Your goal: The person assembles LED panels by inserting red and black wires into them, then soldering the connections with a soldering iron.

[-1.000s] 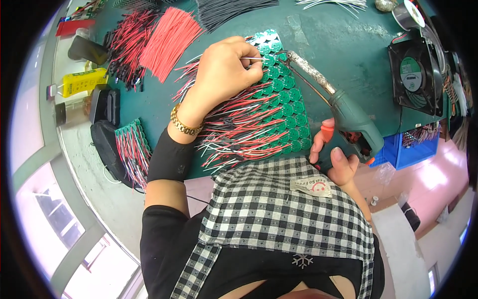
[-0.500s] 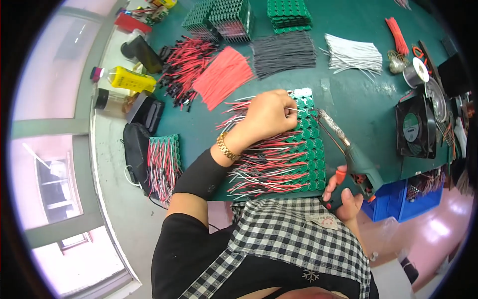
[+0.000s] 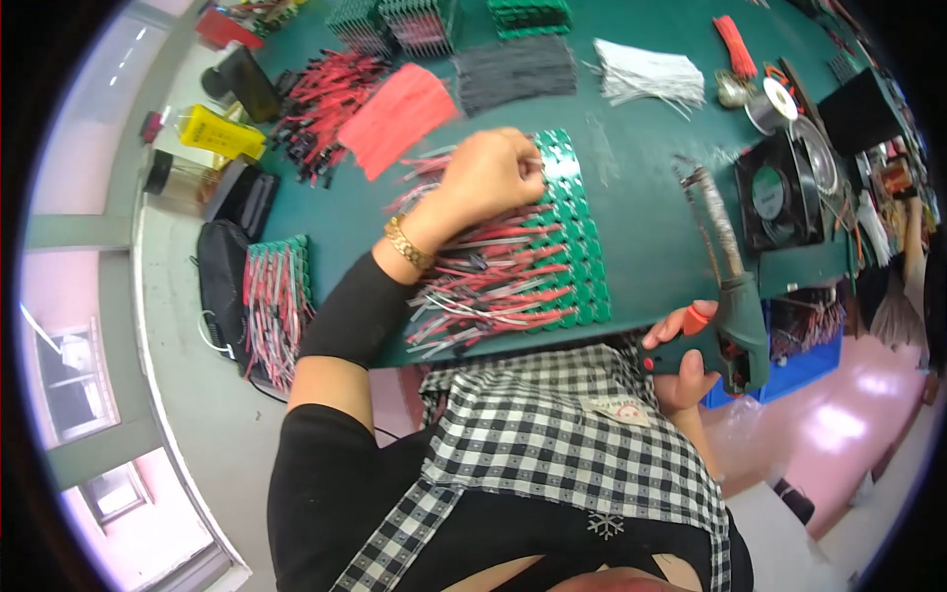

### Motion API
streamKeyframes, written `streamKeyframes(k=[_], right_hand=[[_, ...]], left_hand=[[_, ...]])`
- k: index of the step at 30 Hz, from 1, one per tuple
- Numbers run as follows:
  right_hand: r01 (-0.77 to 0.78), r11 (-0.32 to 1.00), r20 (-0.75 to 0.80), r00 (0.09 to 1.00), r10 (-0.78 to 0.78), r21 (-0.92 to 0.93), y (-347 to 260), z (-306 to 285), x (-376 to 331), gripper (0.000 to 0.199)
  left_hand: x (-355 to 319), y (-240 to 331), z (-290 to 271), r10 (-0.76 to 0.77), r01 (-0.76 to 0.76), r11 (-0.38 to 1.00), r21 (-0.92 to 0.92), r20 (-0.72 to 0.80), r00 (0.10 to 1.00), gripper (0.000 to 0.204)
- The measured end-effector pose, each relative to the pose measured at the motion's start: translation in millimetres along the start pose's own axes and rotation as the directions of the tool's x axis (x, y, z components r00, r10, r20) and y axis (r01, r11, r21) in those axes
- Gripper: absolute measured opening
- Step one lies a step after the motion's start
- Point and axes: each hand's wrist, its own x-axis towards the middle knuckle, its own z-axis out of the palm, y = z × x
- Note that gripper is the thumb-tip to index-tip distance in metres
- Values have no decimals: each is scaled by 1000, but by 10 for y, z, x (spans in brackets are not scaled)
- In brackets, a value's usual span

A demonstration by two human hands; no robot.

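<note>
My left hand (image 3: 490, 178) is closed in a pinch over the upper part of a green circuit board panel (image 3: 589, 261) of joined round boards. A pale bit of white wire shows at its fingertips. Rows of red, white and black wires (image 3: 493, 281) spread leftward from the panel, partly under my hand. At the right, beyond the table's front edge, my right hand (image 3: 681, 360) grips a dark green soldering gun (image 3: 740, 306) with an orange-red trigger. Its metal tip and thin feed tube point up and away, apart from the panel.
Red wires (image 3: 400, 118), black wires (image 3: 515, 77) and white wires (image 3: 649, 74) lie in bundles behind the panel. A black fan (image 3: 779, 192) and solder spool (image 3: 771, 107) stand right. Left are a wired panel (image 3: 276, 306) and yellow bottle (image 3: 219, 133). Blue bins (image 3: 804, 360) sit below.
The soldering gun has swung back from the panel to the right, its tip now clear of the boards. My left hand stays at the same spot on the panel. The whole view has shifted.
</note>
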Motion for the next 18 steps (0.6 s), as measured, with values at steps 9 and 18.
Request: streamKeyframes(k=[9,18], right_hand=[[-187,982,80,980,184,30,136,-24,-63,39],[-260,965,93,961,262,-32,212,82,167,41]], left_hand=[[-35,-127,-196,-44,24,978,-206,-95,995,10],[-303,94,3,-3,1,999,-52,-40,999,8]])
